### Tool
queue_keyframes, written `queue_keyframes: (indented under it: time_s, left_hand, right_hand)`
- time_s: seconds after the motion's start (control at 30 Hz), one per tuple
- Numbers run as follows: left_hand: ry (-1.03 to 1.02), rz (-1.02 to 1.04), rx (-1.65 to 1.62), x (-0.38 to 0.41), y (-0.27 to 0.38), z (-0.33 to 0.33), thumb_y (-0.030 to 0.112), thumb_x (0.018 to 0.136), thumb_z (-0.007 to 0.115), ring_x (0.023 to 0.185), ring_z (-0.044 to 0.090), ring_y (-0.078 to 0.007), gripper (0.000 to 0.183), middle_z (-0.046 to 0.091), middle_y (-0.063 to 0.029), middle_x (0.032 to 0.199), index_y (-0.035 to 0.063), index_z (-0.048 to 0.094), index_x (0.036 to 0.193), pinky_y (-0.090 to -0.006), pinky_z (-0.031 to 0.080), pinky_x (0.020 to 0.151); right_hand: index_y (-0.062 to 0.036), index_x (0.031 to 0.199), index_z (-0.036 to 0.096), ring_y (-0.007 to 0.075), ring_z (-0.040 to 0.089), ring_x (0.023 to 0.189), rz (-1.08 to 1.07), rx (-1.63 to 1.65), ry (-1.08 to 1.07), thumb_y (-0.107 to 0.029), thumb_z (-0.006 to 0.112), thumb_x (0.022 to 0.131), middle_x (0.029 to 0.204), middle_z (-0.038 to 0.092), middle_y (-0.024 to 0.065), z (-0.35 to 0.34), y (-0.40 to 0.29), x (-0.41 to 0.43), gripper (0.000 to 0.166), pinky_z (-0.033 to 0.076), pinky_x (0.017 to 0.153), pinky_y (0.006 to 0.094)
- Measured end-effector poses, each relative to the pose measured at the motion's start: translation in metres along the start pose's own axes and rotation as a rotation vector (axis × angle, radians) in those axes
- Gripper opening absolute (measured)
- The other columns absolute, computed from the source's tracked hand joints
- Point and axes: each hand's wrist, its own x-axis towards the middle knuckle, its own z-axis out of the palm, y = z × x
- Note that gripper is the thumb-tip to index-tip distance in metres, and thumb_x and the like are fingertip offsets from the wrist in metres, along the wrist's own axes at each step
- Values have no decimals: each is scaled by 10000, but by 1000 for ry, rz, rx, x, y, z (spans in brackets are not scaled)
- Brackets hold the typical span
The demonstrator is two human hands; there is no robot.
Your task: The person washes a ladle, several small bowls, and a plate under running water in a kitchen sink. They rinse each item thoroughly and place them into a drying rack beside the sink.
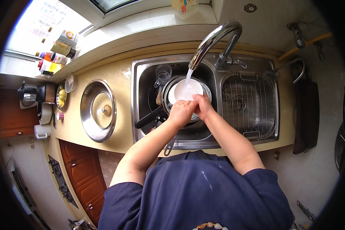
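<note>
Water runs from the chrome faucet [193, 61] into a white bowl [180, 89] over the left sink basin. My left hand [181, 113] is at the bowl's near edge, its fingers curled and meeting those of my right hand. My right hand [203, 107] grips the bowl's near right rim. Beneath the bowl are another white dish [171, 95] and a round metal pot or pan, partly hidden. A glass mug [163, 72] stands behind them to the left. A pan with a black handle [149, 117] lies at the left of the basin.
The right basin holds a wire rack [254, 103]. Left of the sink, a large steel bowl [85, 115] with a knobbed glass lid [99, 100] inside sits on the counter. A plate of yellow fruit [62, 96] is farther left. Bottles line the windowsill. A metal handle [169, 146] overhangs the sink's front edge.
</note>
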Motion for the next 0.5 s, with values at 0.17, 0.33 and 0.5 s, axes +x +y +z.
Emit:
queue_keyframes:
  time_s: [0.17,0.33,0.5]
  left_hand:
    - [-113,129,296,-4,-43,-32,170,794,555,1022,612,-208,229,658,-31,1040,123,616,1010,-379,392,1025]
    - [90,68,83,-2,3,-4,100,730,581,838,632,-248,167,641,-66,807,95,572,896,-375,488,784]
    - [60,172,337,-7,-37,-29,146,761,589,946,630,-205,209,643,-38,1003,122,588,969,-375,458,931]
  right_hand:
    - [-169,1216,459,266,609,969,74,-75,-19,-160,533,822,1113,564,91,3,-19,-13,401,555,711,440]
    - [-143,1189,482,258,609,953,-7,20,24,-141,534,808,1064,569,95,3,-3,-5,384,567,692,440]
    - [-167,1232,464,253,606,982,24,-41,-27,-138,517,825,1091,567,100,2,-16,-11,412,565,718,427]
